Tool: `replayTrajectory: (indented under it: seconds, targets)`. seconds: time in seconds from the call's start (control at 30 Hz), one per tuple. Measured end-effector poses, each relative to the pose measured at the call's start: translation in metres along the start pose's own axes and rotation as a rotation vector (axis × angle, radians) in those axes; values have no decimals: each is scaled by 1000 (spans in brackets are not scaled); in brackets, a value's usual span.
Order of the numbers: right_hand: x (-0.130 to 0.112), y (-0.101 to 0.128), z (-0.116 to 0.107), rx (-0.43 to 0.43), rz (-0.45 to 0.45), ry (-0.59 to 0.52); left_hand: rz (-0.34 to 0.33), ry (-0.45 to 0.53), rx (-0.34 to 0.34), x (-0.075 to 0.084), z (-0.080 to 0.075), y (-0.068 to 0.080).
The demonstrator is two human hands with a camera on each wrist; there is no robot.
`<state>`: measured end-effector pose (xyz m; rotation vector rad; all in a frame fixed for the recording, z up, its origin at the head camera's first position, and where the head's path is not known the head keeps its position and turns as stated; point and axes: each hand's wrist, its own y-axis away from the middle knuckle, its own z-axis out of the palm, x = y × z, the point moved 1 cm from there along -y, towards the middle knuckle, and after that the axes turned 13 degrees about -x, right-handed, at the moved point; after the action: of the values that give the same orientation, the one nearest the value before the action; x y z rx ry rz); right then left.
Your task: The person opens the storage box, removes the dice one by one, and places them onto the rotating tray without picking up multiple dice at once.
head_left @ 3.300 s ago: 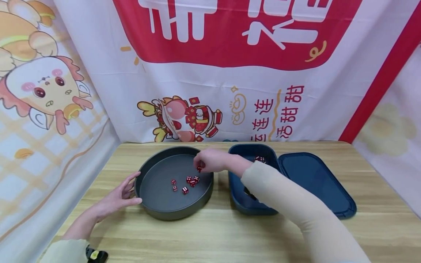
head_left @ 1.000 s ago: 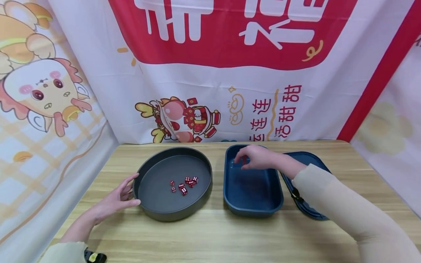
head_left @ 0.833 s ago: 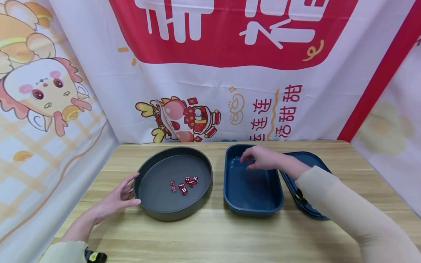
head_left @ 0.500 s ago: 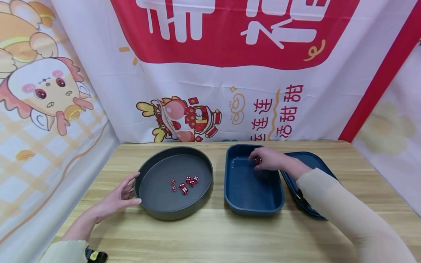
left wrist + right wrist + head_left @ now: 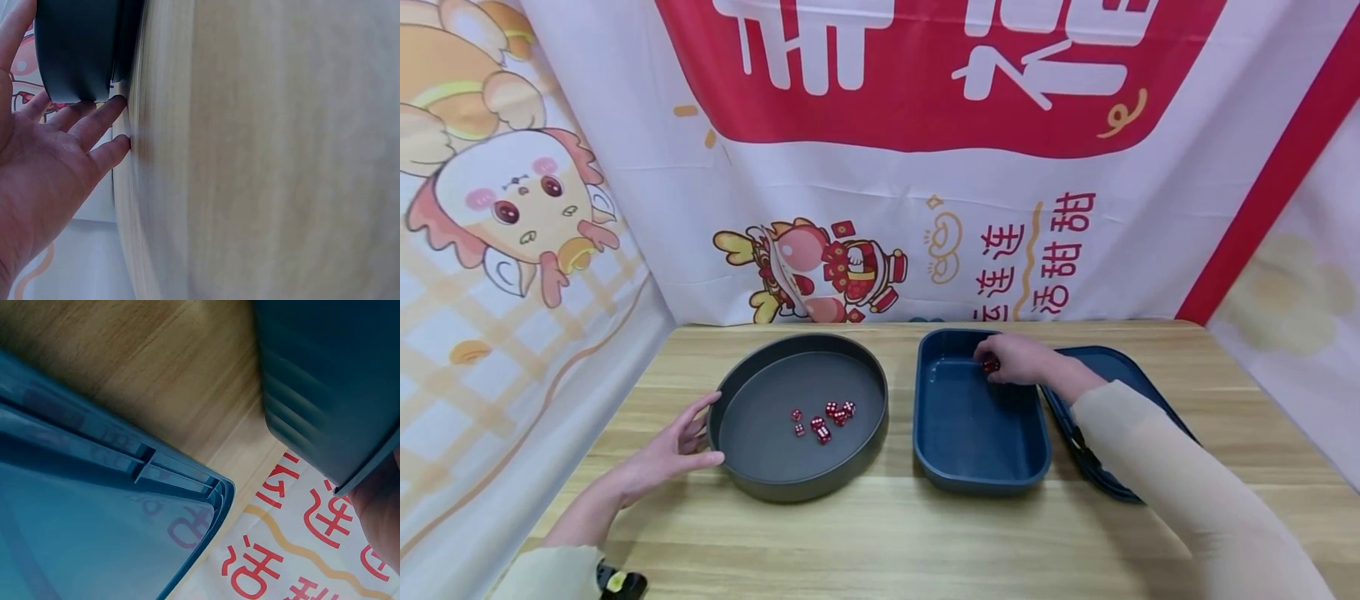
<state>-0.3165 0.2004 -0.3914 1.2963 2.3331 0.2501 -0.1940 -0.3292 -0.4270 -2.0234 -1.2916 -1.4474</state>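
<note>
Red die [image 5: 990, 364], white pips, transl.

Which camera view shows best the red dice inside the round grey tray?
The head view: six red dice lie clustered on the floor of the round grey tray. The left wrist view shows only the tray's outer wall; the right wrist view shows no dice.
</note>
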Motion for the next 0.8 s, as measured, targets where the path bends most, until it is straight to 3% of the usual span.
replayTrajectory:
  seconds: [0.33,0.8]
  targets:
    - [1,-5,2,23,-54,-62,-1,10,-3,-1,-1,-2]
    - [0,-17,7,12,-76,45,-4,7,-1,-2,-1,-3]
